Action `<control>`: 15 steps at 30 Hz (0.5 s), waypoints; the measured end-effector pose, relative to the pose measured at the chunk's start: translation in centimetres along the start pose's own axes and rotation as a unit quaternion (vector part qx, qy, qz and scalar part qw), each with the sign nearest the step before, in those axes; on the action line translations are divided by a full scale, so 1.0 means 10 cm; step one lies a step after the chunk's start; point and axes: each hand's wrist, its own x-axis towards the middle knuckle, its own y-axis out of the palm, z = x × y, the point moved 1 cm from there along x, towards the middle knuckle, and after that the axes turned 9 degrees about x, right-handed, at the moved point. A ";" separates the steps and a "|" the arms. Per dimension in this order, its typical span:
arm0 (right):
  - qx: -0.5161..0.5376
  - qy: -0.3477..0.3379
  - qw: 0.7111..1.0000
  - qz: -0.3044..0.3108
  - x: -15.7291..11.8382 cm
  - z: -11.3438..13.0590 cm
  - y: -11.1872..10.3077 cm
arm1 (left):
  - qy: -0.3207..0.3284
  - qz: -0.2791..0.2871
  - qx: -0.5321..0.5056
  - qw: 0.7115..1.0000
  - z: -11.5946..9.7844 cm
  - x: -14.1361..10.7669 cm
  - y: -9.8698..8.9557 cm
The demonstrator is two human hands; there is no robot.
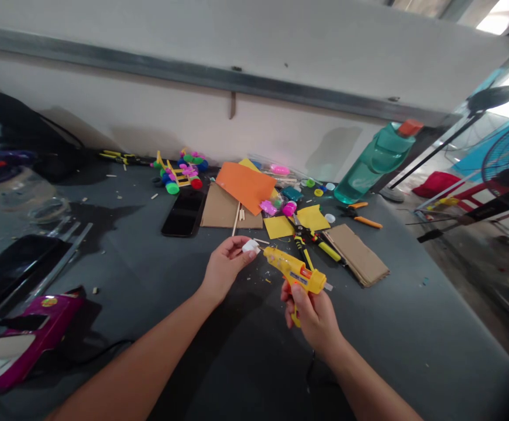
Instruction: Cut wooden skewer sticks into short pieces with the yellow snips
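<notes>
My right hand [316, 316] is wrapped round the handle of a yellow hot glue gun [290, 268], which points left. Between the fingertips of my left hand [223, 268] is a small white piece [250, 247], perhaps a bottle cap; its exact kind is unclear. The glue gun's nozzle meets or nearly meets this piece, and I cannot tell whether they touch. Just beyond my left hand, a thin wooden stick [236, 220] lies against a cardboard sheet [219, 206]. Black-and-yellow pliers [309, 235] rest behind the glue gun.
A black phone [185, 213], orange paper [252, 186] and colourful small models [179, 172] lie towards the wall. Folded cardboard [356, 256], orange-handled pliers [362, 215] and a teal bottle [372, 164] are at right. A magenta power strip [39, 327] and clear jar [21, 196] are at left.
</notes>
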 end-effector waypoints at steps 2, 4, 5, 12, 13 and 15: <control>0.018 0.001 1.000 -0.003 0.00 0.03 0.01 | 0.008 -0.002 -0.002 1.000 -0.01 0.01 0.00; 0.037 0.006 0.999 -0.008 -0.01 0.06 0.02 | 0.030 -0.013 0.004 0.999 -0.01 0.02 -0.01; 0.050 0.009 0.999 -0.009 -0.01 0.07 0.02 | 0.045 -0.025 0.013 0.999 0.00 0.03 -0.02; 0.168 0.019 0.985 0.044 -0.02 0.16 0.04 | 0.106 -0.078 0.111 0.985 0.01 0.03 -0.10; 0.172 0.007 0.985 0.032 -0.01 0.18 0.03 | 0.108 -0.083 0.129 0.982 0.00 0.02 -0.11; 0.158 -0.030 0.987 -0.013 0.02 0.27 -0.02 | 0.110 -0.082 0.161 0.977 -0.01 0.01 -0.12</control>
